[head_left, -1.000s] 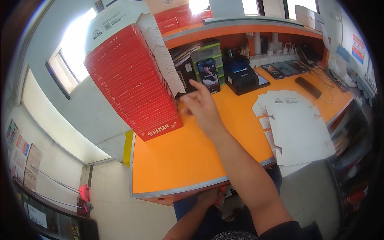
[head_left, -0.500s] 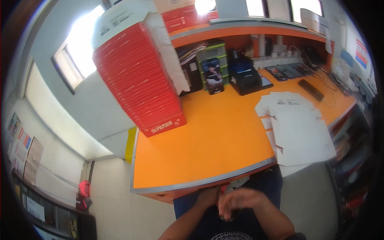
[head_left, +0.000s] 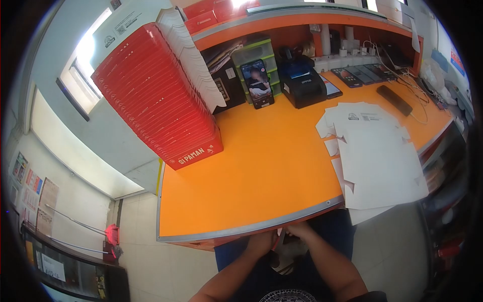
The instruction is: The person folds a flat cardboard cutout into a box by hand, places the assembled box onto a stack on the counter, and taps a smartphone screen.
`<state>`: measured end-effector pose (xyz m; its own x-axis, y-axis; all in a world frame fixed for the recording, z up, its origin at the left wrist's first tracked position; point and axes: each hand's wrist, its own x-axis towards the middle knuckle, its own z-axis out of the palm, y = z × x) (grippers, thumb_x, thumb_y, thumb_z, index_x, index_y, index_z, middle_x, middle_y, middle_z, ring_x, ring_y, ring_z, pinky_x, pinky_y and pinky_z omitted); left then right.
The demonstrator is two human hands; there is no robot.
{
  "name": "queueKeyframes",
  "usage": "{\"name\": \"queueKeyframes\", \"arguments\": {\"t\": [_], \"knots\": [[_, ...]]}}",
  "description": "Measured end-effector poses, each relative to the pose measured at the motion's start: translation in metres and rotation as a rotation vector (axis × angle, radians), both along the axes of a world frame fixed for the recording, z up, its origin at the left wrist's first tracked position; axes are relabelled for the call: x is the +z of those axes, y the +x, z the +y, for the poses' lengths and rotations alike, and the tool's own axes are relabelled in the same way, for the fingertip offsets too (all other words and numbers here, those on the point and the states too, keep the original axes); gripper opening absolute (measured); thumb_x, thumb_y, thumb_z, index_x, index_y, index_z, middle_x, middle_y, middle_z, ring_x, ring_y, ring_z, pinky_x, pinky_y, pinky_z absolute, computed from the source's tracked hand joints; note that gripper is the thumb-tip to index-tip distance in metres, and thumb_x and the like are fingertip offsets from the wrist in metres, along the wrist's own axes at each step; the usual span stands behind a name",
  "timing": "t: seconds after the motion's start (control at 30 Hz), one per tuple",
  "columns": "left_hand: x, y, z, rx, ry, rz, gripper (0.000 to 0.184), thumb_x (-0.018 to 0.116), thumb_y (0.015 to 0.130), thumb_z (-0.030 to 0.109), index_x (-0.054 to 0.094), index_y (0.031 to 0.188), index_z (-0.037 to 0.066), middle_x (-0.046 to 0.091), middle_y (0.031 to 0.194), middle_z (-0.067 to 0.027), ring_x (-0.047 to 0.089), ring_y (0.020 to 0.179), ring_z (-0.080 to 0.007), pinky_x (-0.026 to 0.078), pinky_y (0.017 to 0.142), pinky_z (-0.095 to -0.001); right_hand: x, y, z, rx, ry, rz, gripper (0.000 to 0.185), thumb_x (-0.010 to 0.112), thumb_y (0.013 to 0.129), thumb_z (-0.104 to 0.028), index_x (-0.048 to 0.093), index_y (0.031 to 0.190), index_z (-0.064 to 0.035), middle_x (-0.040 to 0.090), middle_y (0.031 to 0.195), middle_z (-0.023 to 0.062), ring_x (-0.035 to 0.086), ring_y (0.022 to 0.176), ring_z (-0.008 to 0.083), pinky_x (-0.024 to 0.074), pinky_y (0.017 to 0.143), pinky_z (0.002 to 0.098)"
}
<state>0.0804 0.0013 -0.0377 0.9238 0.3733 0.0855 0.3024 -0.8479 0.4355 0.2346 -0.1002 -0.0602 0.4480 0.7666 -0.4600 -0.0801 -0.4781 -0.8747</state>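
Low at the front edge of the orange table, my left hand (head_left: pixel 262 243) is closed beside a small red and white piece (head_left: pixel 276 239) that I cannot make out. My right hand (head_left: pixel 300 231) meets it from the other side, fingers bent in toward the same spot. The table edge and the hands themselves hide most of what lies between them. Flat white die-cut cardboard sheets (head_left: pixel 382 161) lie to the right, overhanging the front edge. A tall leaning stack of red boxes (head_left: pixel 156 95) with white flaps stands on the left, the lowest marked "SI PAMAN".
Along the back of the table (head_left: pixel 251 176) stand a propped-up phone (head_left: pixel 257 85), green drawers (head_left: pixel 275 63) and a black printer (head_left: pixel 303 88). Several phones (head_left: pixel 362 75), cables and a dark power bank-like block (head_left: pixel 394 99) lie back right. An orange shelf (head_left: pixel 302 19) runs above.
My right hand, raised and loosely bent before, has come forward to the table edge beside my left hand. The camera view has shifted slightly; boxes and sheets stay in place.
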Motion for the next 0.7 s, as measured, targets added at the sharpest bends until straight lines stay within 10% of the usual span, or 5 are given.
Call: {"name": "queueKeyframes", "arguments": {"t": [0.2, 0.57, 0.7], "knots": [[0.013, -0.006, -0.001, 0.014, 0.022, -0.066, 0.023, 0.060, 0.091, 0.016, 0.067, 0.108, 0.003, 0.067, 0.102, -0.0254, 0.064, 0.101, -0.0448, 0.050, 0.089, -0.0534, -0.014, 0.003, 0.004, 0.006, 0.287, -0.176, 0.037, 0.065, 0.096, -0.028, 0.062, 0.122, -0.0014, 0.067, 0.117, 0.0162, 0.062, 0.112, 0.0319, 0.0486, 0.098, 0.0447], [0.002, -0.007, 0.006, 0.115, -0.037, -0.161, 0.021, 0.060, 0.091, 0.014, 0.069, 0.108, 0.003, 0.067, 0.100, -0.0234, 0.065, 0.095, -0.0435, 0.051, 0.084, -0.0521, -0.041, -0.007, 0.009, -0.085, 0.390, -0.869, 0.038, 0.071, 0.088, -0.024, 0.064, 0.121, -0.0049, 0.064, 0.121, 0.0213, 0.060, 0.115, 0.0416, 0.0490, 0.096, 0.0491], [0.005, -0.006, 0.008, 0.089, -0.065, -0.187, 0.021, 0.061, 0.091, 0.013, 0.069, 0.108, 0.003, 0.067, 0.099, -0.0233, 0.065, 0.095, -0.0434, 0.051, 0.084, -0.0521, -0.027, -0.004, 0.005, -0.157, 0.437, -0.748, 0.038, 0.072, 0.088, -0.024, 0.065, 0.119, -0.0037, 0.065, 0.120, 0.0221, 0.061, 0.113, 0.0422, 0.0491, 0.096, 0.0500]]}}
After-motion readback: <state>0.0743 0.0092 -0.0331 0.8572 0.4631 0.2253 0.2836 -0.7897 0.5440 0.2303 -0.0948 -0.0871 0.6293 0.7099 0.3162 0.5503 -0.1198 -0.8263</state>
